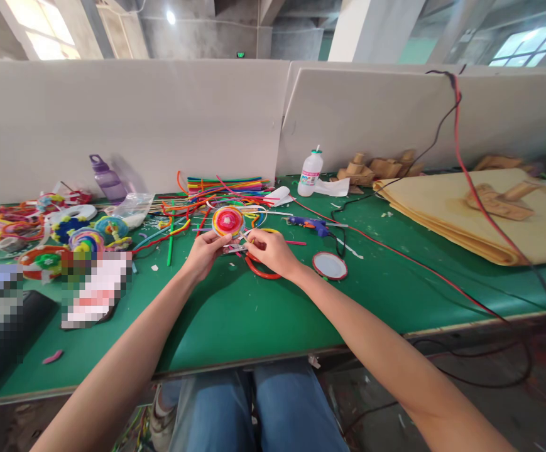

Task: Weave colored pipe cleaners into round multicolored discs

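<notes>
My left hand (207, 252) is closed on a round disc (228, 221) with rings of red, pink, yellow and blue, its decorated face turned towards me. At the disc's lower right edge my right hand (269, 251) pinches something small; its fingers cover most of it. Behind and around both hands lie loose coloured pipe cleaners (225, 187). An orange-red ring (262, 271) rests on the table just below my right hand. Right of it are a blue glue gun (311, 224) and a white round lid with a red rim (330, 266).
Finished-looking coloured discs (87, 242) crowd the left side of the green table (254, 326). A purple bottle (109, 179) and a white bottle (310, 172) stand near the back panel. Yellow-brown sheets (447, 216) lie at right, and a red cable (423, 277) crosses the table.
</notes>
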The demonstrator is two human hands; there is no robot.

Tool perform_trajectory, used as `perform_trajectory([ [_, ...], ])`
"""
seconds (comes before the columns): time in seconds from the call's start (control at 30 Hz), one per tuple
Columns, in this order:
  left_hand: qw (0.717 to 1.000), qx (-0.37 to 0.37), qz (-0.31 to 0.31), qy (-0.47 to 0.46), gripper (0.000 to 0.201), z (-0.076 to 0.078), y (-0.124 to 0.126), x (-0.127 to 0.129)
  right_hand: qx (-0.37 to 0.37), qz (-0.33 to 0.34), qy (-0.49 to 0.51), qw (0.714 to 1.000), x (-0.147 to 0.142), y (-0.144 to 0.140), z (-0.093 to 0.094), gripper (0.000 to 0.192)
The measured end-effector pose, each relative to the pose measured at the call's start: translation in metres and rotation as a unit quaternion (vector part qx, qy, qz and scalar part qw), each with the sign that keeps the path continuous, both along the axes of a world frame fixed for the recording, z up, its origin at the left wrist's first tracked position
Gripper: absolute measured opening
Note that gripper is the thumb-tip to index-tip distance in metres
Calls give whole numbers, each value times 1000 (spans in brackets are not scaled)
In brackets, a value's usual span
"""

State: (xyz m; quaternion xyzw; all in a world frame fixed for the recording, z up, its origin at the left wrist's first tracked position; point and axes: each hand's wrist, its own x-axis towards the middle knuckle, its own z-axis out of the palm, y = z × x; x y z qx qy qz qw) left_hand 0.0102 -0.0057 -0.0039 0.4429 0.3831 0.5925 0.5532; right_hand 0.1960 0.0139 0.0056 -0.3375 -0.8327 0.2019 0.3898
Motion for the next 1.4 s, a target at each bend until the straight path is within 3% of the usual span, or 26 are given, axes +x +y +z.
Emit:
perform_trajectory([
  [1.4,1000,2,-6,11,33,3,-3,1,-2,1,-2,1000,0,-1,0,12],
])
